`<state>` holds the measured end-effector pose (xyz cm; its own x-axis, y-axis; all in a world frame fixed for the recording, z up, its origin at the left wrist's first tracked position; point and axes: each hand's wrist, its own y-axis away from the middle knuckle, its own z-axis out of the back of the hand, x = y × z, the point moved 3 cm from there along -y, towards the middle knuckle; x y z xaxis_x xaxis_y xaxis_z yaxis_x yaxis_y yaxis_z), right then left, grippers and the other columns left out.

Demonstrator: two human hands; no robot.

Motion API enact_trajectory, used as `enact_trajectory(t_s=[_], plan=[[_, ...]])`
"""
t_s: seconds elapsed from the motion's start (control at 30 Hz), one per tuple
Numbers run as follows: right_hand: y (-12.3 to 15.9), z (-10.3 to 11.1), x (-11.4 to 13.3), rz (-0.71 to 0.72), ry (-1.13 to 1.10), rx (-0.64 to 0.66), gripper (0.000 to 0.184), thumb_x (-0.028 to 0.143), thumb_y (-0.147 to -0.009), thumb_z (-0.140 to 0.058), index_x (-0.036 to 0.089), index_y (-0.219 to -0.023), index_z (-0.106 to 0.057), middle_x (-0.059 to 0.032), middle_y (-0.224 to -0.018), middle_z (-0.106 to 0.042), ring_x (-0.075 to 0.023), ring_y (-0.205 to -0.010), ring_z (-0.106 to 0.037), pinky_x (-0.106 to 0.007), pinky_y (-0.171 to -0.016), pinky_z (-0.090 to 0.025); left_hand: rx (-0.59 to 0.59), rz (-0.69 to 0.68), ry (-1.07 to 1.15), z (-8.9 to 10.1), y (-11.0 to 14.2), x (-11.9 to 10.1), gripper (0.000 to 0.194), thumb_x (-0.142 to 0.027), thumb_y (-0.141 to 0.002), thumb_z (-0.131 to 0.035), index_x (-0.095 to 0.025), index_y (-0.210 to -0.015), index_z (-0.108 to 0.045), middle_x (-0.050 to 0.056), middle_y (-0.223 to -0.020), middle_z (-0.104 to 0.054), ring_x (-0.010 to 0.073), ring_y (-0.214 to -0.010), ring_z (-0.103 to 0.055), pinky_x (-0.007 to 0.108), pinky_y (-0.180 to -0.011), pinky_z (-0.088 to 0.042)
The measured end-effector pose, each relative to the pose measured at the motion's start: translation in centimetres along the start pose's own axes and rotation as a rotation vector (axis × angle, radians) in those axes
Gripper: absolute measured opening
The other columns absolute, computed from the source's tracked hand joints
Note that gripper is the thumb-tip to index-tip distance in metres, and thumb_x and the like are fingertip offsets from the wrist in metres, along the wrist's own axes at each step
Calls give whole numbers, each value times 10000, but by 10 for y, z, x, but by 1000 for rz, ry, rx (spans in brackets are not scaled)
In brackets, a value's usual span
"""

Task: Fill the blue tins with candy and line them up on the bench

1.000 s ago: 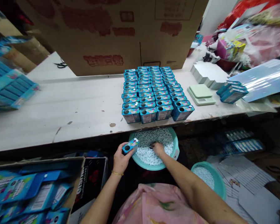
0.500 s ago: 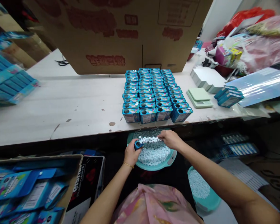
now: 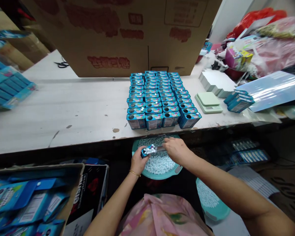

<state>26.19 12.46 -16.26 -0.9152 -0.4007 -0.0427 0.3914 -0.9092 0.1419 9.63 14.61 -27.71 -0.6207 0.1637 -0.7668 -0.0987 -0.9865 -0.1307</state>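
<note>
Scuffed white counter (image 3: 64, 108) fills the middle of the head view, its chipped front edge running across just above the person's lap. Rows of blue tins (image 3: 152, 108) stand upright in a tight block close to that edge, just in front of a large cardboard carton (image 3: 113, 36). The counter runs on to their left as far as a stack of blue packaging (image 3: 9, 87), and a pale green kitchen scale (image 3: 208, 102) sits to their right. Below the edge, a teal basin (image 3: 157, 170) of pale blue-white mints sits in front of the person. The left hand (image 3: 139, 162), fingers wrapped around it, grips a blue tin (image 3: 148, 151) above the basin, mints heaped at its open top. The right hand (image 3: 177, 150), nearly closed, pinches a narrow grey strip (image 3: 160, 149) right at the tin; what the strip is, the blur hides. A second mint basin (image 3: 210, 203) sits low at right, an open carton of blue packaging (image 3: 31, 200) low at left.
</note>
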Motion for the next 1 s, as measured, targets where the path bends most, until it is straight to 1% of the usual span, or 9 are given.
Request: enact_trajectory(t_s=[0.17, 0.3, 0.4, 0.5, 0.57, 0.67, 0.77, 0.87, 1.0], plan=[[4, -14, -12, -75, -40, 40, 281, 140, -785, -357, 227, -923, -585, -49, -884, -577, -153, -817, -530, -226, -597, -370, 54, -30, 113, -7, -2, 0, 310, -207, -639, -555, -187, -943, -501, 19, -874, -585, 154, -812, -547, 279, -744, -418], [6, -16, -16, -67, -44, 25, 311, 141, -790, -339, 238, -976, -569, -52, -911, -570, -152, -837, -524, -227, -625, -373, 58, -32, 178, -11, -4, 3, 316, -222, -635, -566, -189, -941, -496, 18, -885, -582, 153, -818, -546, 293, -767, -415], [6, -31, -38, -122, -39, 23, 329, 121, -780, -338, 252, -979, -564, -42, -933, -569, -148, -859, -526, -224, -650, -379, 37, -11, 223, -5, -4, 9, 331, -257, -638, -576, -188, -952, -497, 20, -891, -581, 153, -820, -549, 287, -768, -419], [-3, -71, -60, -235, -81, 88, 291, 107, -767, -357, 194, -900, -601, -76, -917, -587, -157, -862, -540, -227, -679, -386, 8, 1, 237, 8, -1, 12, 343, -279, -641, -584, -187, -962, -504, 22, -903, -583, 150, -828, -549, 278, -773, -420], [-16, -106, -59, -300, -158, 144, 279, 92, -760, -365, 139, -861, -621, -117, -902, -604, -173, -867, -550, -242, -711, -389, -21, 6, 230, 18, 1, 14, 343, -286, -642, -587, -187, -961, -510, 20, -898, -585, 145, -813, -549, 271, -762, -424], [-41, -151, -29, -337, -266, 173, 302, 93, -769, -363, 128, -910, -627, -126, -910, -626, -172, -880, -564, -244, -739, -393, -112, 35, 207, 33, 6, 18, 352, -311, -642, -590, -185, -961, -511, 19, -888, -585, 142, -799, -547, 274, -760, -426], [-63, -175, 8, -331, -375, 168, 314, 132, -778, -381, 192, -979, -615, -75, -951, -637, -143, -891, -570, -210, -732, -399, -178, 73, 179, 45, 12, 23, 370, -351, -636, -594, -181, -954, -510, 21, -864, -582, 144, -779, -547, 284, -755, -431], [-71, -179, 20, -309, -475, 144, 302, 167, -782, -401, 224, -984, -618, -38, -974, -639, -125, -905, -567, -183, -724, -399, -207, 98, 154, 57, 16, 26, 389, -375, -623, -604, -179, -946, -512, 24, -857, -581, 149, -773, -549, 291, -745, -436], [-58, -158, -6, -258, -580, 60, 305, 161, -779, -414, 233, -999, -612, -15, -981, -638, -115, -911, -556, -182, -734, -393, -222, 124, 140, 64, 19, 25, 391, -368, -616, -612, -183, -947, -515, 18, -851, -586, 147, -763, -552, 286, -735, -439]])
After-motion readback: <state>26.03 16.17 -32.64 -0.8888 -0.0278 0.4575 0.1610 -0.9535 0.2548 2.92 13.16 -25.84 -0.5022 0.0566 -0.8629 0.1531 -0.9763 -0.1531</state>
